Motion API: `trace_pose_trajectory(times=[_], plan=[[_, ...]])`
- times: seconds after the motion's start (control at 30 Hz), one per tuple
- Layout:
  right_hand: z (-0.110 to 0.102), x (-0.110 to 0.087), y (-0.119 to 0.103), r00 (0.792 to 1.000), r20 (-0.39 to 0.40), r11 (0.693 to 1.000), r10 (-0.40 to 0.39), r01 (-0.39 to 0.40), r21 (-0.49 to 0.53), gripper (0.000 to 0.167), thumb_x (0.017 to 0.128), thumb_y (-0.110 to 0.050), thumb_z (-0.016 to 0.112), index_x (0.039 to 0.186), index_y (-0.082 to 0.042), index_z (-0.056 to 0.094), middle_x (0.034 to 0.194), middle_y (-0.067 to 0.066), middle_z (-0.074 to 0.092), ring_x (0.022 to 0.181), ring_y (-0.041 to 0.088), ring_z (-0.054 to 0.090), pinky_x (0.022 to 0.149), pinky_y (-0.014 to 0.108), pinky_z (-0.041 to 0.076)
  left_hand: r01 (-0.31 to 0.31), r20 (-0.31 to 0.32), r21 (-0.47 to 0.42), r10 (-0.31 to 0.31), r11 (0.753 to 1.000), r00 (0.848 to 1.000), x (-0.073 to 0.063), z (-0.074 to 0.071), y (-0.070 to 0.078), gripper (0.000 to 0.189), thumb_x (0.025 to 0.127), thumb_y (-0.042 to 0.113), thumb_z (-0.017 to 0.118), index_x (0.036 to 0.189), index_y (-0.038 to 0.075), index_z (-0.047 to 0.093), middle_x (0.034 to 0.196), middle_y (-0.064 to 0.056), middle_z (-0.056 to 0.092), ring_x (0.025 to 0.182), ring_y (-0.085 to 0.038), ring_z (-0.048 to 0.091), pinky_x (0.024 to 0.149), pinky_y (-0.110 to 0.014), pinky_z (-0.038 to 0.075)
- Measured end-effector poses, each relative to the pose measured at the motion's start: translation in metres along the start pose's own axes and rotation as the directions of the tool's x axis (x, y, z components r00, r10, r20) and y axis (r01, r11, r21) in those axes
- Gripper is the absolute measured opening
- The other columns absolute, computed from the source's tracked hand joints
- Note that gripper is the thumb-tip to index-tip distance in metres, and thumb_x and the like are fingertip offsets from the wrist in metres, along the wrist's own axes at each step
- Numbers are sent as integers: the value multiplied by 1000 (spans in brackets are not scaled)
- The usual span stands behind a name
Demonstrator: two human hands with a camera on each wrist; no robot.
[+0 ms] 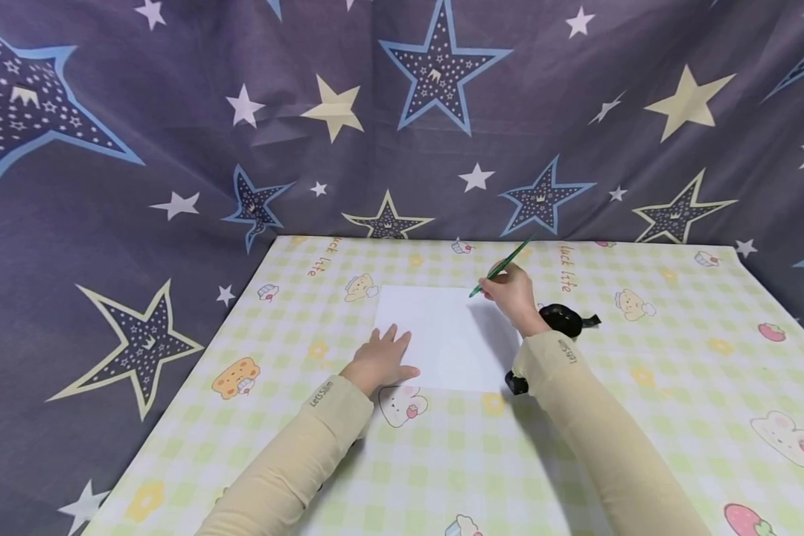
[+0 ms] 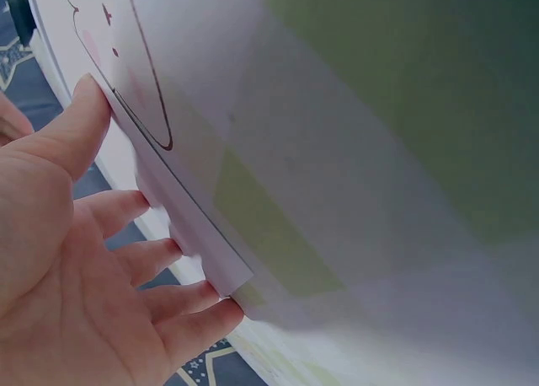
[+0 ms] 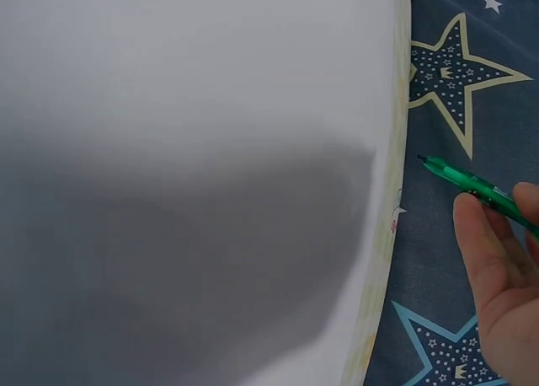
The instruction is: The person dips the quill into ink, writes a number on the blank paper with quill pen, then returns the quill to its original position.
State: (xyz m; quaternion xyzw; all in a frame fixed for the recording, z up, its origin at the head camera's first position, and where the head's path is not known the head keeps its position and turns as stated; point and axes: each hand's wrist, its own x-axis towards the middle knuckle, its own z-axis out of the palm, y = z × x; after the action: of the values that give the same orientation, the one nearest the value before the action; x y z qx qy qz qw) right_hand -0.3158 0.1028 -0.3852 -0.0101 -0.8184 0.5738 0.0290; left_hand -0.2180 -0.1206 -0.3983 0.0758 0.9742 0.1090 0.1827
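A blank white sheet of paper (image 1: 442, 339) lies on the checked tablecloth in the head view. My left hand (image 1: 378, 361) rests on its left edge, fingers spread and fairly straight. Seen from the left wrist, the fingertips and thumb of that hand (image 2: 93, 234) lie along the edge of the paper (image 2: 202, 255). A green pen (image 1: 505, 264) is pinched between the thumb and fingers of my right hand (image 1: 514, 296), above the sheet's upper right corner. In the right wrist view the dark tip of the pen (image 3: 472, 184) points away from the fingers, apart from the paper.
The tablecloth (image 1: 677, 394) has green checks and printed cartoon figures. Behind the table's far edge hangs a dark curtain (image 1: 388, 149) with stars, which also covers the left side. A black device with a strap (image 1: 563, 320) sits at my right wrist.
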Motion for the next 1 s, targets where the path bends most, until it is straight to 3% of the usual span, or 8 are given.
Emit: trace_pose_trajectory(times=[0.67, 1.0], plan=[[7, 4, 9, 999, -51, 999, -14, 11, -42, 18, 83, -2, 63, 96, 4, 52, 92, 23, 63, 66, 14, 61, 66, 23, 54, -1, 11, -6, 1, 1000, 1000, -2, -1, 2, 74, 88, 46, 57, 147, 14, 25, 152, -12, 12, 136, -38, 8, 107, -52, 18], [10, 5, 10, 999, -50, 993, -18, 12, -113, 16, 83, -3, 64, 94, 1, 53, 92, 22, 64, 68, 19, 63, 64, 24, 54, -1, 11, -13, 1, 1000, 1000, -4, -4, 1, 73, 88, 44, 57, 146, 13, 26, 152, -13, 13, 136, -39, 9, 107, -52, 19]])
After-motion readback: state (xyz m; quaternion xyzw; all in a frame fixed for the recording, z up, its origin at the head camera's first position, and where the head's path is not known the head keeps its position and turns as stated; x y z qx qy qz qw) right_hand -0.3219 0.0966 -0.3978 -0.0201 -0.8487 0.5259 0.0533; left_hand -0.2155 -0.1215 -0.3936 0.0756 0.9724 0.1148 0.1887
